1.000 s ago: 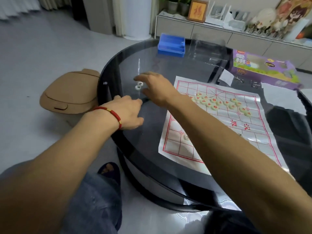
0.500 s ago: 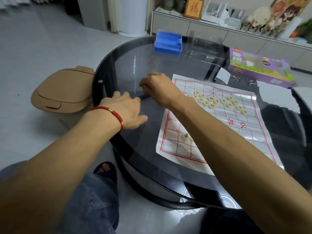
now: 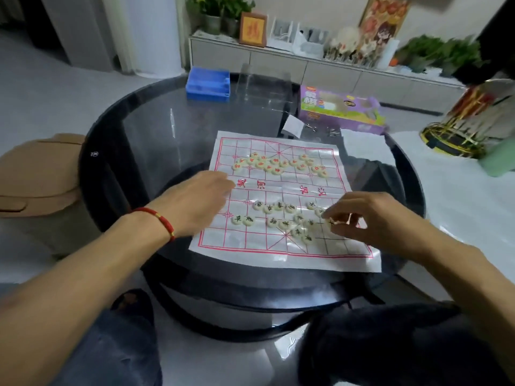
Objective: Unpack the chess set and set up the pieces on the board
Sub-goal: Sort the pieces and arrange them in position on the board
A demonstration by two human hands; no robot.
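We see the right hand (image 3: 370,218) pinching one black-lettered piece (image 3: 331,222) at the near right of the paper xiangqi board (image 3: 278,190) — best lifted clear, we judge, not dragged through the loose discs just left of it. The left hand (image 3: 200,201) rests flat, fingers straight, on the board's left edge. Red-lettered pieces (image 3: 274,164) cluster beyond both hands — unsorted.

The round dark glass desk (image 3: 156,129) carries the board sheet (image 3: 278,254) at centre, a blue box (image 3: 208,87) at eleven o'clock, a purple box (image 3: 342,112) at one.
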